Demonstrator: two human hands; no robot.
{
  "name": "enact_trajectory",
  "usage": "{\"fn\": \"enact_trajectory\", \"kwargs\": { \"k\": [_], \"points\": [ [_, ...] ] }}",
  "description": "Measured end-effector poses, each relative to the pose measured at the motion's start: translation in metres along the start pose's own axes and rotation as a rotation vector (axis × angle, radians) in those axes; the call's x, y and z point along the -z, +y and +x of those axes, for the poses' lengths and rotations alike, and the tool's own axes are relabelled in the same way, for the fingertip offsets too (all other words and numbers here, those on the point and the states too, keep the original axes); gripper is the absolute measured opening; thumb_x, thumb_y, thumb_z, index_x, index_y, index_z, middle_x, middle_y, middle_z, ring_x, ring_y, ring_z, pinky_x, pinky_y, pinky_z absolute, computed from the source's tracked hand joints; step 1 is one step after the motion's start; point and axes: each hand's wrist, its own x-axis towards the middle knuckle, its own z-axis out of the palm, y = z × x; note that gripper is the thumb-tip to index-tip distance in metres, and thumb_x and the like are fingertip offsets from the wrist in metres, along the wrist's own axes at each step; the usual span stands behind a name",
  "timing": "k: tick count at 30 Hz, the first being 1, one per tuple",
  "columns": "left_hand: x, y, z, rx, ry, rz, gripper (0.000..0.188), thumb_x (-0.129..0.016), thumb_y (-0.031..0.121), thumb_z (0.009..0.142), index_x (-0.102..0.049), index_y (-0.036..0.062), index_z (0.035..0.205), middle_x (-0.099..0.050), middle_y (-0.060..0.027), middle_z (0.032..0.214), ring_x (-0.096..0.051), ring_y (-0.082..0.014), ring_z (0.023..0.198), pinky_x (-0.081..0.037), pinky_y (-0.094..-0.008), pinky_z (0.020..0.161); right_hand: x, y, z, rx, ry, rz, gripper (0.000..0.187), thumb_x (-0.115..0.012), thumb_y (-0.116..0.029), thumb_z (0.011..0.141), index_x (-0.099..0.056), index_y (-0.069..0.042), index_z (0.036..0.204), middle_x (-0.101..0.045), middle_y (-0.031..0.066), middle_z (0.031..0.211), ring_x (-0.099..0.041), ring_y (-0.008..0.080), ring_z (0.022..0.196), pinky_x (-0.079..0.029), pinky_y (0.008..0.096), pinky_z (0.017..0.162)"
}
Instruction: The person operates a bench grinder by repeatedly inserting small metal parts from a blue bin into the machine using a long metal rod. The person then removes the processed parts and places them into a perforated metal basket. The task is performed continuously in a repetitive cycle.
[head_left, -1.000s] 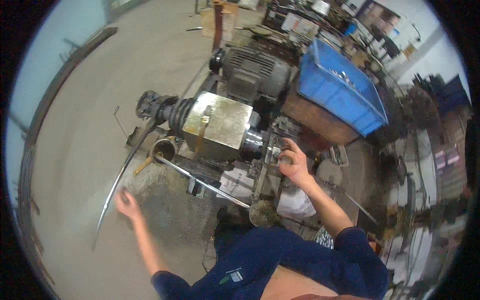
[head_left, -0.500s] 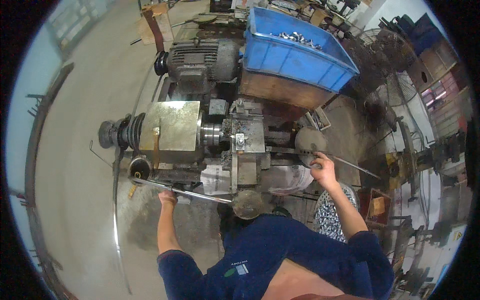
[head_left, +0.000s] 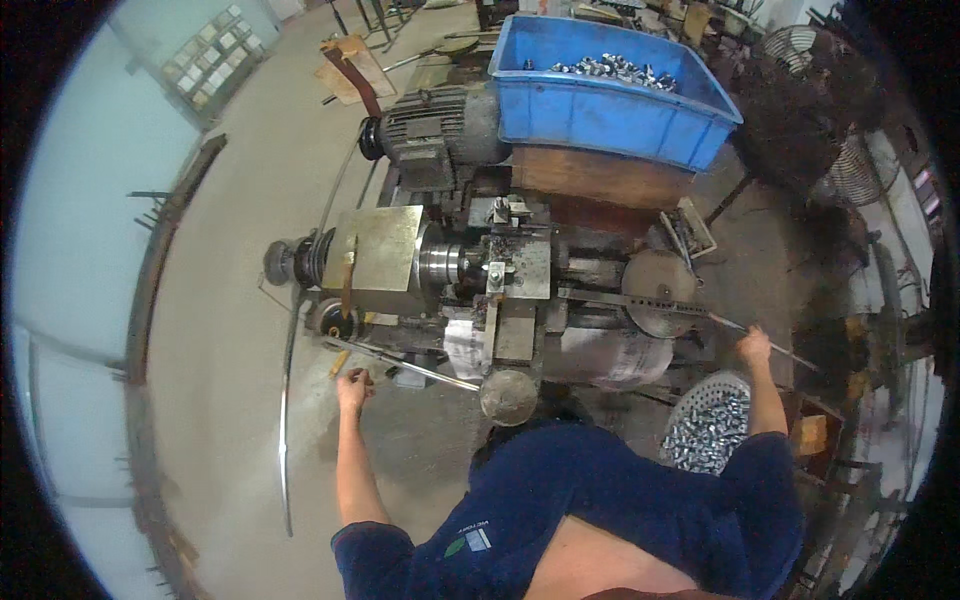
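My left hand point(head_left: 354, 390) is off to the left, just below a long shiny metal bar point(head_left: 430, 374) and apart from it. Its fingers are curled together; whether something small is in them cannot be made out. On the right, my right hand point(head_left: 754, 346) is closed around a thin metal rod point(head_left: 792, 357), beyond the end of a flat bar with holes point(head_left: 655, 303). Between my hands stands a small lathe, with a bright round spindle point(head_left: 440, 264) facing the tool slide point(head_left: 524, 268). A round metal disc point(head_left: 509, 398) sits at its near end, close to my body.
A blue crate point(head_left: 610, 120) with small metal parts rests on a wooden box point(head_left: 600, 175) behind the lathe. An electric motor point(head_left: 440, 130) is at back left. A perforated basket point(head_left: 708, 425) of shiny parts stands near my right arm. A brush point(head_left: 348, 280) lies against the brass-coloured cover point(head_left: 375, 245).
My right hand has moved right, from the end of the flat bar onto the thin rod. My left hand has come away from the shiny bar. The whole view has shifted.
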Motion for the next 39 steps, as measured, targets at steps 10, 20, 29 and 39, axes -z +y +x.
{"fn": "enact_trajectory", "kwargs": {
  "k": [10, 20, 29, 39],
  "points": [
    [-0.033, 0.036, -0.01, 0.083, -0.004, -0.146, 0.041, -0.049, 0.034, 0.085, -0.047, -0.0029, 0.104, -0.061, -0.0152, 0.069, -0.058, -0.0212, 0.046, -0.045, -0.0298, 0.039, -0.011, -0.007, -0.014, 0.023, 0.097, -0.066, 0.03, -0.052, -0.018, 0.067, -0.057, -0.005, 0.093, -0.058, 0.0148, 0.098, -0.052, 0.0299, 0.098, -0.039, 0.0415, 0.085],
    [-0.085, 0.0, 0.027, -0.126, 0.359, -0.158, 0.025, -0.052, 0.017, 0.078, -0.049, -0.0044, 0.089, -0.056, -0.0133, 0.068, -0.054, -0.0231, 0.046, -0.045, -0.0341, 0.037, -0.055, -0.022, -0.151, 0.001, 0.244, 0.273, 0.029, -0.059, -0.028, 0.058, -0.058, -0.002, 0.071, -0.058, 0.0201, 0.068, -0.059, 0.0363, 0.067, -0.046, 0.046, 0.06],
    [-0.067, -0.049, 0.072, -0.113, 0.361, -0.079, 0.038, -0.052, 0.006, 0.074, -0.042, -0.0103, 0.108, -0.05, -0.0205, 0.104, -0.049, -0.0283, 0.089, -0.037, -0.0343, 0.081, -0.043, -0.048, -0.182, -0.147, 0.091, 0.357, 0.032, -0.054, -0.027, 0.058, -0.059, -0.001, 0.076, -0.059, 0.0234, 0.073, -0.058, 0.0407, 0.073, -0.045, 0.047, 0.067],
    [-0.086, 0.038, -0.011, 0.037, 0.208, -0.116, 0.034, -0.053, 0.019, 0.078, -0.043, -0.0075, 0.097, -0.055, -0.0143, 0.068, -0.056, -0.0245, 0.044, -0.048, -0.0346, 0.037, -0.039, -0.015, -0.141, -0.018, 0.026, 0.229, 0.028, -0.057, -0.028, 0.058, -0.06, -0.006, 0.075, -0.06, 0.018, 0.074, -0.059, 0.0353, 0.07, -0.046, 0.0434, 0.064]
  ]
}}
